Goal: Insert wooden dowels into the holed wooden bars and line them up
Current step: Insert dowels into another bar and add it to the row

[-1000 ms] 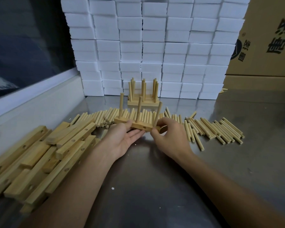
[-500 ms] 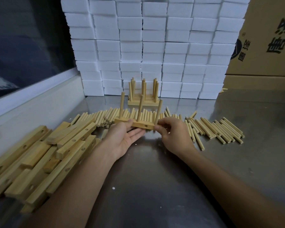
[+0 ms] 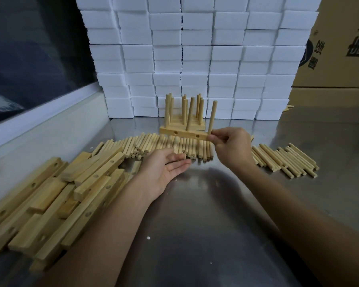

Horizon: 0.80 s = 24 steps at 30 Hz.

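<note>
**Head view: a pegged bar held up by one end, ready to join the row**

Head camera shows the pegged bar (image 3: 184,133) in the air above the loose dowels (image 3: 174,147), level, with three dowels standing up from it. The right hand (image 3: 230,145) pinches its right end between thumb and fingertips; that grip leaves the bar's length and pegs free, probably so it can be set down without knocking anything. The left hand (image 3: 166,168) lies palm-up just below, fingers straight and holding nothing, perhaps as a guard under the free end.

Directly behind stand the finished bars (image 3: 184,123), pegs upright, packed side by side near the white foam blocks (image 3: 195,59); the held bar seems bound for that row.

Unfilled bars (image 3: 56,195) are heaped at the left of the desk (image 3: 195,224), with more dowels (image 3: 284,160) at the right, so each stock sits near one hand. A cardboard box (image 3: 340,48) stands at far right.
</note>
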Each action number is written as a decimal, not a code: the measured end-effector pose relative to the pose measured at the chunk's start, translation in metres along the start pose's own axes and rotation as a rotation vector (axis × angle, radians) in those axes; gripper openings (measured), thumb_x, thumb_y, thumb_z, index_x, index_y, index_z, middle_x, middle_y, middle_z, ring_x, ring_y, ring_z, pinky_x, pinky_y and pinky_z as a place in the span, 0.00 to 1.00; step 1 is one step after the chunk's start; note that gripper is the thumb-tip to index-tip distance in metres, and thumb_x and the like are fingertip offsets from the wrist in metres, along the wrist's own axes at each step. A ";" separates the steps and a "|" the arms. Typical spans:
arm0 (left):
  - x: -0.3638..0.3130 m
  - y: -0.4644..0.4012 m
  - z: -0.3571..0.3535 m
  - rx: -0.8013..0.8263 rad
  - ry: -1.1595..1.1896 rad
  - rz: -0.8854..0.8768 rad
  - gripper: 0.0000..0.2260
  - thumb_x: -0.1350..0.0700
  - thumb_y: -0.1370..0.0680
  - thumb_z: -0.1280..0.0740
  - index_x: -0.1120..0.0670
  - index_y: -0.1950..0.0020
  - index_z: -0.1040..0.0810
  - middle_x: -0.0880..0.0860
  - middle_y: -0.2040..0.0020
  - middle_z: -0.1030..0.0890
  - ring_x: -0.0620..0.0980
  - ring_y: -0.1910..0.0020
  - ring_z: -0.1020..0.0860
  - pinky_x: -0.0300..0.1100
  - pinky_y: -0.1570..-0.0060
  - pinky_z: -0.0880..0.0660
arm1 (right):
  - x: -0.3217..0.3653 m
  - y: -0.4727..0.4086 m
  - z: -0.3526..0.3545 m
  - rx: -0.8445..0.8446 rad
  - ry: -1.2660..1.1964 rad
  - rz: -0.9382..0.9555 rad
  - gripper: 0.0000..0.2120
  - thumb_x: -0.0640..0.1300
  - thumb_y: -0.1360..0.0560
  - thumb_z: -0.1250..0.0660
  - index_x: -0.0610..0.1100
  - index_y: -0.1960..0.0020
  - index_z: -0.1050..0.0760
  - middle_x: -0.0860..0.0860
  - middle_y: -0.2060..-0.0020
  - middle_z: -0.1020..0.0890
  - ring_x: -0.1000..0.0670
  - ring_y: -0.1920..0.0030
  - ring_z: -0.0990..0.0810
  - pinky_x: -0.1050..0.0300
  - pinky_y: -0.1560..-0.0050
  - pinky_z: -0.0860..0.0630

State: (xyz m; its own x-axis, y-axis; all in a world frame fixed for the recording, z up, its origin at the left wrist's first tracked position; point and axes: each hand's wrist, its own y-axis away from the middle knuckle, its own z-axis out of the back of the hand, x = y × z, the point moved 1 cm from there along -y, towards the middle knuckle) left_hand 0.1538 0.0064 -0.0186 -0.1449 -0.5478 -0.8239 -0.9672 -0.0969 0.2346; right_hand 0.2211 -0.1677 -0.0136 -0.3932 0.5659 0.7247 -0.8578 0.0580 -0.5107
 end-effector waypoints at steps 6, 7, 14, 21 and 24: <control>0.002 -0.004 0.001 -0.019 -0.008 -0.011 0.08 0.65 0.18 0.39 0.65 0.40 0.29 0.62 0.60 0.18 0.59 0.61 0.14 0.46 0.65 0.18 | -0.006 -0.046 -0.019 0.016 0.034 -0.056 0.05 0.39 0.23 0.29 0.41 0.51 0.15 0.50 0.65 0.17 0.55 0.65 0.22 0.56 0.56 0.21; 0.002 -0.005 0.001 -0.022 -0.005 -0.013 0.07 0.65 0.18 0.39 0.65 0.41 0.29 0.62 0.61 0.18 0.59 0.61 0.15 0.46 0.64 0.18 | -0.007 -0.052 -0.023 0.021 0.047 -0.051 0.04 0.38 0.23 0.29 0.41 0.51 0.15 0.49 0.64 0.17 0.53 0.64 0.21 0.56 0.54 0.20; 0.002 -0.004 0.000 -0.041 -0.003 -0.006 0.05 0.65 0.18 0.38 0.63 0.43 0.26 0.60 0.64 0.17 0.57 0.63 0.15 0.45 0.65 0.18 | -0.024 -0.086 -0.047 0.088 0.157 -0.053 0.06 0.37 0.23 0.30 0.40 0.48 0.16 0.51 0.60 0.19 0.51 0.55 0.20 0.59 0.48 0.25; 0.000 -0.001 -0.002 -0.047 -0.004 0.014 0.08 0.64 0.18 0.37 0.64 0.40 0.26 0.60 0.61 0.18 0.56 0.63 0.15 0.44 0.66 0.18 | -0.035 -0.094 -0.067 0.155 0.233 -0.074 0.07 0.36 0.23 0.31 0.39 0.46 0.17 0.47 0.52 0.17 0.50 0.51 0.22 0.59 0.49 0.28; -0.001 -0.001 -0.003 -0.050 -0.001 0.015 0.09 0.63 0.18 0.37 0.65 0.39 0.26 0.60 0.61 0.18 0.56 0.63 0.15 0.44 0.66 0.18 | -0.036 -0.095 -0.072 0.138 0.268 -0.076 0.06 0.37 0.23 0.31 0.39 0.47 0.17 0.46 0.48 0.21 0.50 0.51 0.25 0.59 0.50 0.30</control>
State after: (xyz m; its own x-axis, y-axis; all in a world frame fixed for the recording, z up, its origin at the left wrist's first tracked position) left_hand 0.1556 0.0046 -0.0169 -0.1599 -0.5487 -0.8206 -0.9534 -0.1296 0.2724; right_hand 0.3405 -0.1340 -0.0243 -0.2410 0.7618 0.6013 -0.9255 0.0062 -0.3787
